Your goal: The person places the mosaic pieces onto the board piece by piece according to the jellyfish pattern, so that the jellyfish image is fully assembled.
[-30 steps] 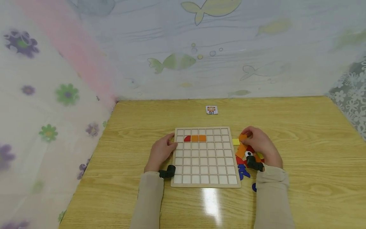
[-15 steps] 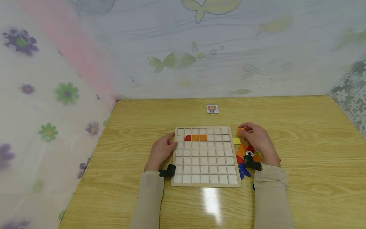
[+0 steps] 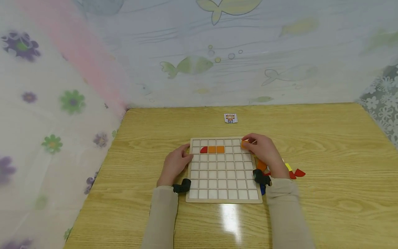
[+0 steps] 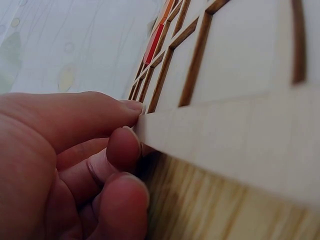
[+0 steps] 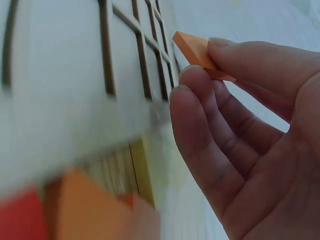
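A pale wooden grid board (image 3: 216,176) lies on the table. In its second row sit a red quarter-round tile (image 3: 204,150) and two orange square tiles (image 3: 216,149). My left hand (image 3: 176,164) holds the board's left edge between thumb and fingers; the left wrist view shows the fingertips (image 4: 131,106) right at the frame. My right hand (image 3: 263,150) pinches an orange square tile (image 5: 196,51) between thumb and fingers. That tile is above the board's far right corner, apart from the cells in the right wrist view.
Loose red, orange, yellow and blue tiles (image 3: 300,172) lie right of the board, partly hidden by my right hand and wrist camera. A small printed picture card (image 3: 230,118) lies behind the board on the wooden table (image 3: 342,155). Printed cloth walls stand behind and to the left.
My right hand has lifted an orange tile from the pile and carried it left, over the board's far right corner. The left hand stays at the board's edge.
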The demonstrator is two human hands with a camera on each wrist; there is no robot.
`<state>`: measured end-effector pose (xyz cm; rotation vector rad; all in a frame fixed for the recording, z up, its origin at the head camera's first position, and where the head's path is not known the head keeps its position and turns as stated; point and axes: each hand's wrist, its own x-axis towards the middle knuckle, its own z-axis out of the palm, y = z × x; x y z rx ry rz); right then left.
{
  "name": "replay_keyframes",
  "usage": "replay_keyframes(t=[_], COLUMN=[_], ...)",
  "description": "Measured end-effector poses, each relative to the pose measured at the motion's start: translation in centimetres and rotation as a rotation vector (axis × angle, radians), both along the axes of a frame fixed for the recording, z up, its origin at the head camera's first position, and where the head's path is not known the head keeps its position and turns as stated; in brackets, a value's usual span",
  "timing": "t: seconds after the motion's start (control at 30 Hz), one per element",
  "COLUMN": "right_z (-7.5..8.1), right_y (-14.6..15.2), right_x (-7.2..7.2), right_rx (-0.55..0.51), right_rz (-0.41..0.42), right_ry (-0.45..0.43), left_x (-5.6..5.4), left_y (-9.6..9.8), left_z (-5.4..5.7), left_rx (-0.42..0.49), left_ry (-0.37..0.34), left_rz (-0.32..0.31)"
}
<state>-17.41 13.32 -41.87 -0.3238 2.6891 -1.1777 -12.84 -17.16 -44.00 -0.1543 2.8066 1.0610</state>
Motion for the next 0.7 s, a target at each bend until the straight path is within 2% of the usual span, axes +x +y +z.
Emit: replay_keyframes(t=[0.27,0.43,0.7], right_z=[0.0,-0.2,-0.5], right_y=[-1.9,-2.7,-2.9], right_x=[-0.2,-0.2,0.0], right_rx=[-0.04,-0.032,-0.034], right_rz=[0.074,0.116,0.094], right_ry=[-0.037,-0.03,-0.021], left_x=[-0.1,-0.1,0.0], left_y=[-0.1,-0.3,0.1], left_z=[-0.2,-0.1,0.0], left_rx=[-0.002,-0.023,-0.016], left_ry=[-0.001,0.011,-0.007], left_rz=[-0.006,-0.007,-0.003])
